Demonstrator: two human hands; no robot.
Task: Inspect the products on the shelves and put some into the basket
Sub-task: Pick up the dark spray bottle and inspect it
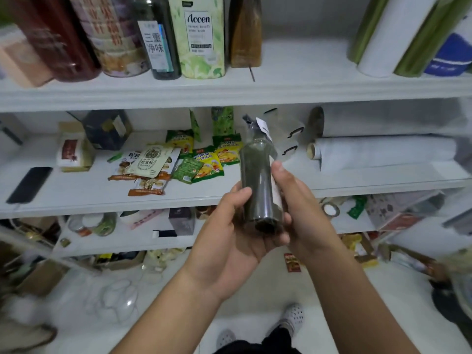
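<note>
Both hands hold one dark glass bottle [258, 180] up in front of the middle shelf [102, 198], base tilted toward the camera, neck pointing up and away. Left hand [229, 226] cups it from below and the left, thumb pressed on the lower side, fingers [273, 238] curled under the base. Right hand [298, 208] grips the right side, thumb up along the glass, other fingers wrapped behind and mostly hidden. A white tag [264, 129] hangs at the bottle neck; the cap area is blurred.

Middle shelf behind the bottle: scattered green and yellow snack packets [204, 162], beige mushroom-print pouches [150, 164], a black phone [29, 185] lying flat at the left edge, a white roll [383, 152] lying on its side at right, a dark box [107, 129] at back left.

Top shelf [229, 88]: tall bottles and cans standing in a row, one a green floral "Accen" bottle [199, 37], a dark bottle with a white label [158, 39] just left of it, green and white rolls [398, 37] leaning at right.

Lower shelf holds jars and boxes, blurred. White floor below, a foot in a white perforated shoe [293, 316] visible. No basket identifiable.
</note>
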